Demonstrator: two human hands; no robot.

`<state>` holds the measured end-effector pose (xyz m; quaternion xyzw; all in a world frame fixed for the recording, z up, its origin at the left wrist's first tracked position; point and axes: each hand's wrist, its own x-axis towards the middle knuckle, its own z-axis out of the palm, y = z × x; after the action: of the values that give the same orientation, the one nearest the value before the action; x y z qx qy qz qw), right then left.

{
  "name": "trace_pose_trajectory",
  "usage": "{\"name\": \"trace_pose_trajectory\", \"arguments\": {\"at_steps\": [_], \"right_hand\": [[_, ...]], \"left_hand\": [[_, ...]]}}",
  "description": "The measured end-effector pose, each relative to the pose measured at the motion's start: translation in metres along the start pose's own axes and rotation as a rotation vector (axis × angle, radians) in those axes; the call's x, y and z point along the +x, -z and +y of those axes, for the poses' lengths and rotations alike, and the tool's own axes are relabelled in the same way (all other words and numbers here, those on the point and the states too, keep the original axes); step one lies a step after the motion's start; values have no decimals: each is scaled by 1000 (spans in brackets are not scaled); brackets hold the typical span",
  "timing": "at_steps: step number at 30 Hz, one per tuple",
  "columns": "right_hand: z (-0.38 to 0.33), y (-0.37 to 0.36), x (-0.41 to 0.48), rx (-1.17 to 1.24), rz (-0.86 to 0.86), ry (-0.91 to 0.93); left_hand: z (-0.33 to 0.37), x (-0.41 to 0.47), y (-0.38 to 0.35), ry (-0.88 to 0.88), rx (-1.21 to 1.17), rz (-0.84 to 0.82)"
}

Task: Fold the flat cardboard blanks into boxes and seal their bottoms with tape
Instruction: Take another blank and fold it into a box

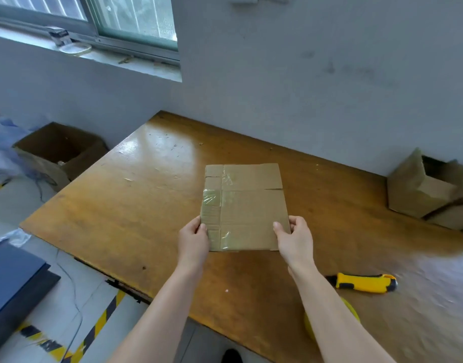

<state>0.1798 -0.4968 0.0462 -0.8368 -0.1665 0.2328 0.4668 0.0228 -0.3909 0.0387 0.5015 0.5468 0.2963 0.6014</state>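
Now | table [136, 210] edge well left of cardboard blank [248, 205], boxes [418, 189] well right, knife [364, 282] nearer | my left hand [193, 239] and right hand [295, 241] pinch its side edges.

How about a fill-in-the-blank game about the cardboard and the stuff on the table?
1. The left hand and right hand pinch a cardboard blank that is not a box yet, only ____.
2. The utility knife on the table is black and ____.
3. The utility knife lies nearer the ____ hand.

Missing words: flat; yellow; right
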Motion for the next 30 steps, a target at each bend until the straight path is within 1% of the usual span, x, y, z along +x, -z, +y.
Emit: {"name": "trace_pose_trajectory", "arguments": {"at_steps": [10,17,22,26,30], "right_hand": [[62,67,-93,46,104,-70],[112,135,-151,116,139,-145],[137,190,-163,189,149,-142],[158,244,-159,238,136,-124],[172,306,-151,300,151,-81]], "left_hand": [[-35,-115,-5,-27,-24,-78],[-67,-196,-28,-3,59,-132],[-79,-232,-69,-29,114,-169],[-89,-256,-117,-35,126,-200],[-104,-282,-176,51,112,-174]]}}
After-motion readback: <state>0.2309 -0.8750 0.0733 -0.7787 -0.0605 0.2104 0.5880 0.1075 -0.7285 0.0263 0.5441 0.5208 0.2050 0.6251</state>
